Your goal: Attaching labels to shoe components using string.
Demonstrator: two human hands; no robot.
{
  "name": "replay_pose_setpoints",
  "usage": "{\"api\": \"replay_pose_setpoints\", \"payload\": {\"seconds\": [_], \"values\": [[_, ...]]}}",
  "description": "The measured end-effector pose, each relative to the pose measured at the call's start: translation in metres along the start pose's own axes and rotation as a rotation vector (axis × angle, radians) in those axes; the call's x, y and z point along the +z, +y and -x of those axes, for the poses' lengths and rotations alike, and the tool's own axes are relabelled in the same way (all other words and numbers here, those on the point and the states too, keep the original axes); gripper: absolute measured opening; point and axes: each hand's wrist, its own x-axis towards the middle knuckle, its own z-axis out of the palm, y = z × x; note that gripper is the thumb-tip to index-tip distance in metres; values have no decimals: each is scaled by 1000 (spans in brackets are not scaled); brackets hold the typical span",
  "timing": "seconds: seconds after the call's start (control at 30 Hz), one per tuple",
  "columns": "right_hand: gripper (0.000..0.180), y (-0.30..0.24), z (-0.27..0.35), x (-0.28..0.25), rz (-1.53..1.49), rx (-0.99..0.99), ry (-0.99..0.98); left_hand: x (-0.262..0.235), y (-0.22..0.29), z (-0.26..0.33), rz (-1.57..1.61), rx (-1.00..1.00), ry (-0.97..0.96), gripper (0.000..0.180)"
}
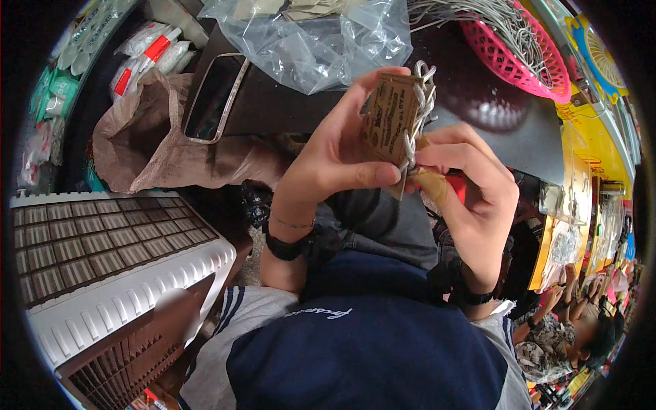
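Nearest the camera, a navy shirt (362, 348) is seen. Beyond it, near the edge of the worktop (270, 106), a brown card (393, 116) is gripped between the thumb and fingers of the left hand (328, 154). Along the card's right edge a silver cord (409, 145) is looped, its near end apparently pinched by the right hand (482, 181). Card and cord are thus flanked by both hands, the cord lying closer to the right. Both long axes are directed away from the body, roughly parallel, the cord's rounded loop pointed outward.
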Motion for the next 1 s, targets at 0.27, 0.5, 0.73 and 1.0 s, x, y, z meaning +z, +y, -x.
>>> {"api": "replay_pose_setpoints", "payload": {"seconds": [0.27,0.5,0.73,1.0], "values": [[17,7,5,0,-214,76,89,-13,3,1,163,-117,-239,95],[26,10,2,-9,-706,359,85,0,1,1,121,-242,-177,108],[26,12,2,-15,-680,316,62,-4,5,2,-223,-227,-262,91],[19,26,1,-21,-544,279,9,-3,5,5,-622,-89,-230,80]]}}
